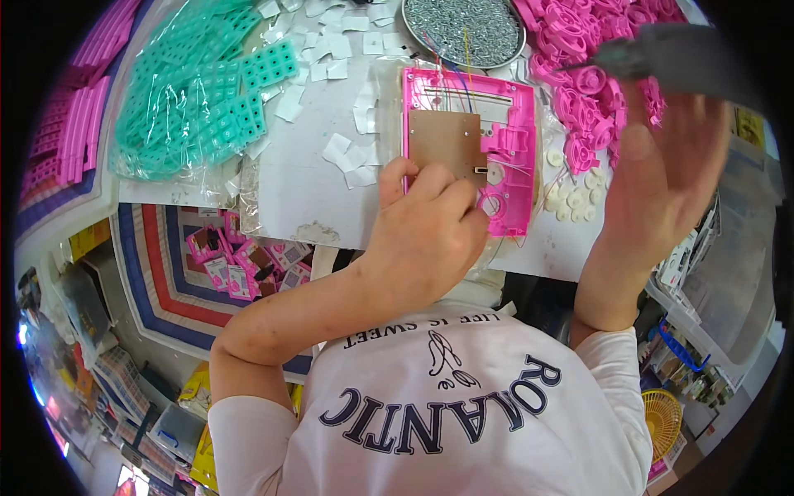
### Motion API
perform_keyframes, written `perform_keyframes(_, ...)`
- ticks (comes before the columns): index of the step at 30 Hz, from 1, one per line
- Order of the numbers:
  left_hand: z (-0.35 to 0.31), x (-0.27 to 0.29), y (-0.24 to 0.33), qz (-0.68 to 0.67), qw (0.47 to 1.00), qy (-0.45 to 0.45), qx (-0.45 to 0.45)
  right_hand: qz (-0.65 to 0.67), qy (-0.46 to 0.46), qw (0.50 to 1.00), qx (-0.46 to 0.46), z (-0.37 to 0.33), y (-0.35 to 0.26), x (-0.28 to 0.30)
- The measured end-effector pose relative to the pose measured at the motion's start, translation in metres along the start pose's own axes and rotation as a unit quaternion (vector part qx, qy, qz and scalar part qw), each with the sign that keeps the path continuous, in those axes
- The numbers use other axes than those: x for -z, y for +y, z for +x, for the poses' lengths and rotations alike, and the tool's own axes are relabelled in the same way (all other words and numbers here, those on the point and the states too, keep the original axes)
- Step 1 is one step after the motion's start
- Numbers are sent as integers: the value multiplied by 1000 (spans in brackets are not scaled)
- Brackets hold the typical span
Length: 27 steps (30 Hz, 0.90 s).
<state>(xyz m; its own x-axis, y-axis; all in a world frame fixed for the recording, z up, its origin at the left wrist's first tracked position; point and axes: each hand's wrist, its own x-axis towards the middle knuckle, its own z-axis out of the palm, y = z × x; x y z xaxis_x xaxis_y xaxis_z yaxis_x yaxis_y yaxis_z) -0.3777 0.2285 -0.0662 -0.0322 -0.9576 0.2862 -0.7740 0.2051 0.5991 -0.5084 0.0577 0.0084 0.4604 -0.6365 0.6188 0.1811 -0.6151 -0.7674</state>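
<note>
A pink plastic housing point(519, 165) lies on the white table in front of me, with a brown circuit board point(447, 136) set over its left part. Thin red, yellow and blue wires point(451, 70) rise at the board's far edge. My left hand point(434, 231) rests on the near end of the board and housing, fingers curled and pressed down on the board; what lies under the fingertips is hidden. To the right, my right hand point(666, 169) is raised and blurred, its fingers round a dark electric screwdriver point(682, 62) whose bit points left, above the pink parts.
A round metal dish of small screws point(463, 29) stands at the back. Pink plastic parts point(583, 91) pile up behind right, with white discs point(575, 198) nearer. Bagged green plastic pieces point(190, 107) and white paper squares point(335, 45) lie left. Pink assemblies point(248, 260) sit lower left.
</note>
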Motion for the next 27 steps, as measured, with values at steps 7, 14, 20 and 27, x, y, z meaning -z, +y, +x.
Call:
perform_keyframes(7, 7, 23, -23, -94, 995, 22, -21, -66, -260, 936, -228, -43, 1, 7)
perform_keyframes(14, 5, 47, -52, -31, 993, 15, -112, 34, -433, 883, -180, -20, 26, -34)
perform_keyframes(20, -3, 29, -46, -66, 990, 115, -55, 15, -495, 835, -241, -21, 31, -31)
perform_keyframes(27, -4, 41, -27, -448, 825, 3, 345, 30, -394, 864, -312, -25, 22, -32)
